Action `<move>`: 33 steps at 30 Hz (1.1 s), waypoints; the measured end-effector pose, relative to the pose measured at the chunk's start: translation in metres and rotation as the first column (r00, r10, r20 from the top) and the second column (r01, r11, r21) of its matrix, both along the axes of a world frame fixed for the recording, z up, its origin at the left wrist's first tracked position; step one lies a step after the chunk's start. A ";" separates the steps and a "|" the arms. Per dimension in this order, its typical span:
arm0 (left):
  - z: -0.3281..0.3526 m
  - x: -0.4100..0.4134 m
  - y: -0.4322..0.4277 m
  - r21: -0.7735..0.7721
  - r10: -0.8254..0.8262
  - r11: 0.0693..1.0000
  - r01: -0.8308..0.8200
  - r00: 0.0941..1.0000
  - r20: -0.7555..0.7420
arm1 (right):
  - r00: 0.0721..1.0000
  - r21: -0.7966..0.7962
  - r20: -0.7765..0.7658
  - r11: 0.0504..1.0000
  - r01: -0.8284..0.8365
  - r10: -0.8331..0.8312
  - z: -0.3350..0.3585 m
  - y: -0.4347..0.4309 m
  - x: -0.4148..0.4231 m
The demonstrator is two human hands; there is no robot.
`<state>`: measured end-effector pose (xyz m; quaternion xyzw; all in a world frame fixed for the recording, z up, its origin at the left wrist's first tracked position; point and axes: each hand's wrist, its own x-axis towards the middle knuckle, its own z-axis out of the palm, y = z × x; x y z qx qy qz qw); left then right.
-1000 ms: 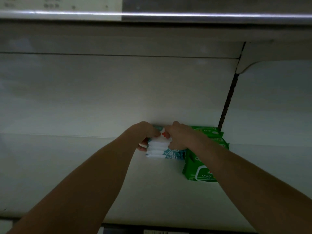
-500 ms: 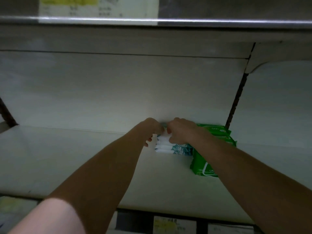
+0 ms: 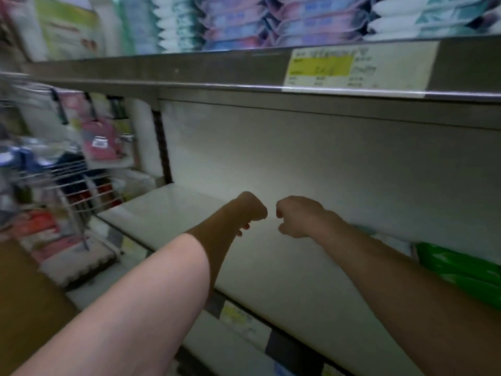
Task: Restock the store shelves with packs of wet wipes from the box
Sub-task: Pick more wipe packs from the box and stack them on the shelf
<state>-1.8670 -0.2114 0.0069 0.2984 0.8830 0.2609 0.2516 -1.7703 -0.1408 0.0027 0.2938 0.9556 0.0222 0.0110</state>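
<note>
My left hand [image 3: 252, 210] and my right hand [image 3: 298, 215] hover side by side over the pale middle shelf [image 3: 271, 267], a small gap between them. The fingers of both are curled under and neither holds anything. A stack of green wet-wipe packs [image 3: 461, 270] lies on the shelf at the right edge. Just left of it, blurred white and teal packs [image 3: 390, 240] peek out behind my right forearm. The view is motion-blurred.
The shelf above [image 3: 271, 74] carries rows of pink, blue and white packs [image 3: 298, 20] and a yellow price label [image 3: 325, 66]. A wire rack [image 3: 62, 180] with hanging goods stands to the left. A brown cardboard surface [image 3: 19, 294] shows at the lower left.
Both hands have let go of the white and teal packs and pulled back from them. The view has swung left and up, so the packs now sit at the far right.
</note>
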 end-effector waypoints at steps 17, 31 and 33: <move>-0.013 -0.013 -0.273 -0.077 0.588 0.787 -0.613 0.781 -0.209 | 0.719 -0.018 0.026 0.719 -0.695 0.695 -0.017 -0.243 -0.103; -0.051 0.069 -0.574 -0.168 0.878 0.408 -0.897 0.436 -0.195 | 0.302 -0.073 0.077 0.308 -0.949 0.950 -0.046 -0.544 -0.067; -0.060 0.083 -0.613 -0.191 0.893 0.374 -0.908 0.408 -0.192 | 0.259 -0.087 0.085 0.266 -0.960 0.962 -0.052 -0.585 -0.054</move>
